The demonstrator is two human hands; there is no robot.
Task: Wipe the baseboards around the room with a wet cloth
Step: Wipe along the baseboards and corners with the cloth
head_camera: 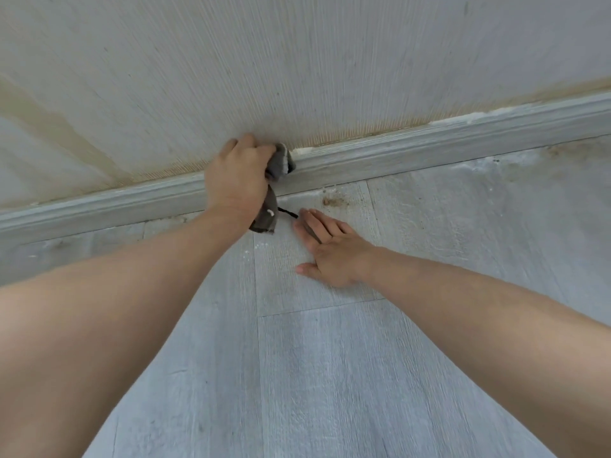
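Grey cloth (279,161) is bunched in the left hand (236,180), whose fingers are curled around it and press it on the top edge of the baseboard (413,148), where the board meets the wall (297,61). One loose end of the cloth hangs down below the left hand and lies on the floor (330,375), just at the foot of the board. I judge that the bunch is held this way so that the pressure goes into the narrow upper ledge, where dirt collects.

The right hand (330,252) lies flat on the floor, near the hanging end of the cloth, with its fingers (314,223) straight and a little apart, holding nothing. It seems to carry the weight of the person, who leans low toward the wall. Just beyond these fingertips a brown patch of dirt (335,201) sits on the floor beside the board.

The fingertips of the left hand are hidden behind the hand itself and the cloth, so how deep they grip cannot be seen. A thin dark line (289,213) runs between the cloth end and the right fingers; whether it is a thread or a crack is hard to tell. Whether the cloth is wet cannot be judged. The baseboard is cut off at both edges of the view.
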